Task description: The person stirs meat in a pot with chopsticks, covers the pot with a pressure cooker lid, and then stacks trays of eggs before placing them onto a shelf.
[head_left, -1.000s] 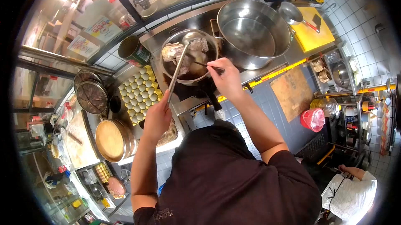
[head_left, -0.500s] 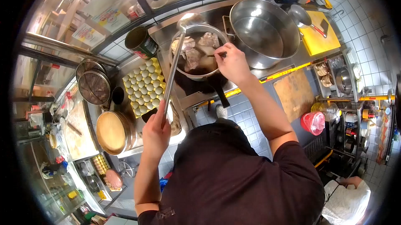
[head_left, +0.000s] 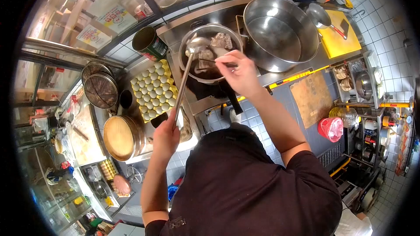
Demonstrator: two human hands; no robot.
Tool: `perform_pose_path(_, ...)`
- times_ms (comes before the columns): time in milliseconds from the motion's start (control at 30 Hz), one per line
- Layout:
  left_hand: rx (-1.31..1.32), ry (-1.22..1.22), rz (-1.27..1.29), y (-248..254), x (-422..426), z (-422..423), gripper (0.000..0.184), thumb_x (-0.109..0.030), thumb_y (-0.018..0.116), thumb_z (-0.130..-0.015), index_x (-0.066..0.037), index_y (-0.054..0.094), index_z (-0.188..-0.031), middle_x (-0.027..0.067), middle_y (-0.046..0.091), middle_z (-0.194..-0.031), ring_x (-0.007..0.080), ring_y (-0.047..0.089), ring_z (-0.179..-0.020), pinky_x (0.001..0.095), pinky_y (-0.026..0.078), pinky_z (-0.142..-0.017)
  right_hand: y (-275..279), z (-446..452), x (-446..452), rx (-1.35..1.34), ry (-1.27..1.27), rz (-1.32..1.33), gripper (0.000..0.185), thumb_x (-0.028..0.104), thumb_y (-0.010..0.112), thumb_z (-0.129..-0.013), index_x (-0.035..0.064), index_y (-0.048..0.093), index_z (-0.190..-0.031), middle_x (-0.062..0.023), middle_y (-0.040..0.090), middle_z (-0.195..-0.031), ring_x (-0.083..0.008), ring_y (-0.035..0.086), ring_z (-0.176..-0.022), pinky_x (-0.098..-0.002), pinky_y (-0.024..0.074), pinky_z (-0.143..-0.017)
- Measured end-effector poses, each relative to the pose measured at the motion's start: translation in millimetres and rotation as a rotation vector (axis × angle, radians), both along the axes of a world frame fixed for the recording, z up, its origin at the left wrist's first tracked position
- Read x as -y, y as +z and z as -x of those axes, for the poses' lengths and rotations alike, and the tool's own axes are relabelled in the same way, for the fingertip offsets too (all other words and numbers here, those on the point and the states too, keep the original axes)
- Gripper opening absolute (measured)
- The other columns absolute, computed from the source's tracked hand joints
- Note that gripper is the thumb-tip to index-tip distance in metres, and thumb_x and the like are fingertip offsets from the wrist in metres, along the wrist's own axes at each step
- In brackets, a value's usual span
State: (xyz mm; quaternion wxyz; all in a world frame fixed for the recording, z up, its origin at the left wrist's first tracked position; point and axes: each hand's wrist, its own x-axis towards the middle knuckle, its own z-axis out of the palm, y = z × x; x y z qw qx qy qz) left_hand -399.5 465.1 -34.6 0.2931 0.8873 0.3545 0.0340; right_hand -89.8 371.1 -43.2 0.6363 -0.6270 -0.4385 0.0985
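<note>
My left hand (head_left: 166, 136) is closed around the long metal handle of a ladle (head_left: 183, 80). The ladle's bowl is inside a pot (head_left: 182, 63) on the stove, beside chunks of meat (head_left: 222, 41) in dark liquid. Over the pot's right rim, my right hand (head_left: 239, 74) pinches dark, thin chopsticks (head_left: 210, 61). Their tips point left into the pot, near a middle piece of meat (head_left: 205, 55). The pot's black handle (head_left: 230, 97) sticks out toward me.
A large steaming steel pot (head_left: 280, 30) stands right of the smaller one. Beyond it, a strainer (head_left: 319, 15) lies by a yellow cutting board (head_left: 341, 39). At left are an egg tray (head_left: 153, 89), a tall can (head_left: 148, 43) and a wooden-lidded steamer (head_left: 119, 137). A person's pale garment (head_left: 353, 223) shows lower right.
The ladle's bowl has come down from above the pot's far rim into the pot. My right hand has tilted, and the chopsticks now reach farther left over the meat.
</note>
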Motion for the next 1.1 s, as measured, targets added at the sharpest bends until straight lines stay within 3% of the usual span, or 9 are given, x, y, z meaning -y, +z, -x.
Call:
perform_pose_path(67, 0.012, -0.004, -0.005, -5, -3, -11, 0.067, 0.000, 0.060, -0.085, -0.013, 0.051, -0.150, 0.0203, 0.061, -0.081, 0.0388, 0.064, -0.077, 0.0478, 0.051, -0.071, -21, 1, -7, 0.186, -0.003, 0.089, 0.010, 0.008, 0.075, -0.090, 0.0071, 0.075, -0.099, -0.0114, 0.069, -0.095, -0.0261, 0.072, -0.082, -0.0332, 0.0586, -0.069)
perform_pose_path(167, -0.035, -0.019, -0.011, 2, -7, -19, 0.068, 0.000, 0.060, -0.085, -0.013, 0.050, -0.150, 0.0201, 0.061, -0.081, 0.0389, 0.064, -0.077, 0.0483, 0.051, -0.072, -32, -2, -10, 0.202, -0.029, 0.097, 0.010, 0.009, 0.075, -0.089, 0.0063, 0.075, -0.098, -0.0122, 0.070, -0.095, -0.0303, 0.071, -0.083, -0.0356, 0.0570, -0.072)
perform_pose_path(433, -0.010, 0.021, 0.001, 61, 9, 12, 0.068, 0.002, 0.060, -0.085, -0.010, 0.050, -0.151, 0.0161, 0.060, -0.078, 0.0345, 0.063, -0.073, 0.0456, 0.052, -0.070, -14, -20, 10, 0.073, 0.051, 0.175, 0.010, 0.009, 0.075, -0.089, 0.0040, 0.075, -0.098, -0.0120, 0.071, -0.095, -0.0296, 0.071, -0.079, -0.0346, 0.0583, -0.071)
perform_pose_path(867, -0.097, -0.027, 0.087, 24, -22, -33, 0.066, 0.000, 0.058, -0.085, -0.008, 0.048, -0.149, 0.0271, 0.066, -0.086, 0.0445, 0.066, -0.080, 0.0496, 0.052, -0.076, -6, -19, 20, -0.104, -0.075, 0.076, 0.009, 0.009, 0.073, -0.092, 0.0037, 0.075, -0.099, -0.0115, 0.071, -0.099, -0.0233, 0.073, -0.080, -0.0299, 0.0615, -0.072)
perform_pose_path(1100, -0.146, -0.008, 0.157, 49, -9, -16, 0.066, -0.003, 0.057, -0.085, -0.009, 0.047, -0.150, 0.0283, 0.065, -0.086, 0.0448, 0.066, -0.082, 0.0489, 0.051, -0.077, -25, -16, -5, 0.132, -0.060, 0.124, 0.009, 0.011, 0.075, -0.090, 0.0053, 0.075, -0.096, -0.0122, 0.071, -0.096, -0.0279, 0.072, -0.074, -0.0328, 0.0577, -0.067)
